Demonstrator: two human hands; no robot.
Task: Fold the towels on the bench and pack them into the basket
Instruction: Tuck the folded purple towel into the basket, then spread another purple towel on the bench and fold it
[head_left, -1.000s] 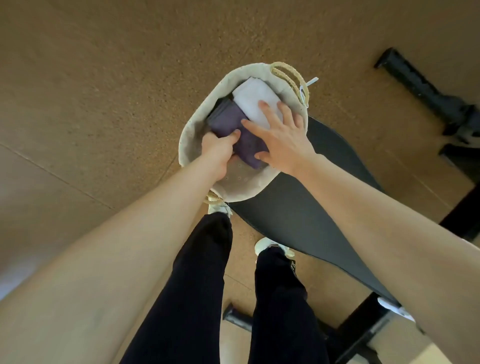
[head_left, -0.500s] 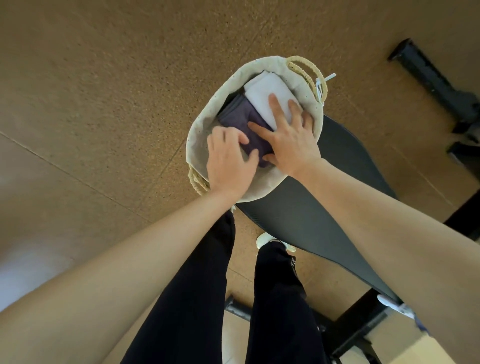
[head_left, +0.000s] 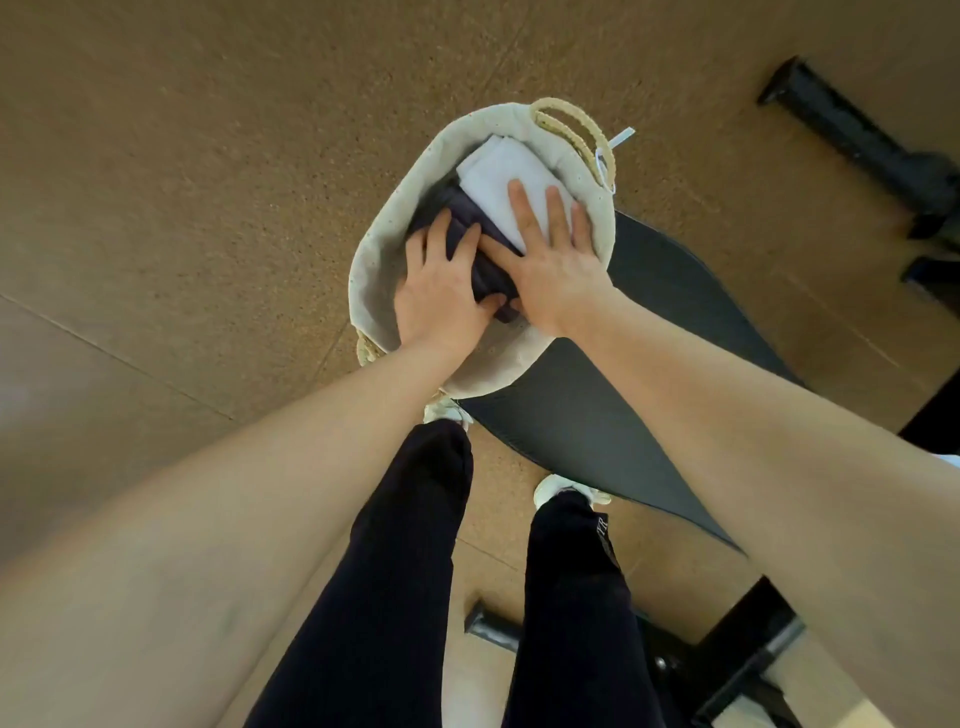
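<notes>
Your left hand lies flat on the folded dark purple towel, fingers straight and spread. Your right hand presses the folded white towel, fingers apart, thumb on the purple one. Both towels sit side by side inside the cream fabric basket, at the end of the black bench.

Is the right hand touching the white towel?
Touching. In the head view the right hand lies flat on the white towel inside the basket, fingers pressed against it.
</notes>
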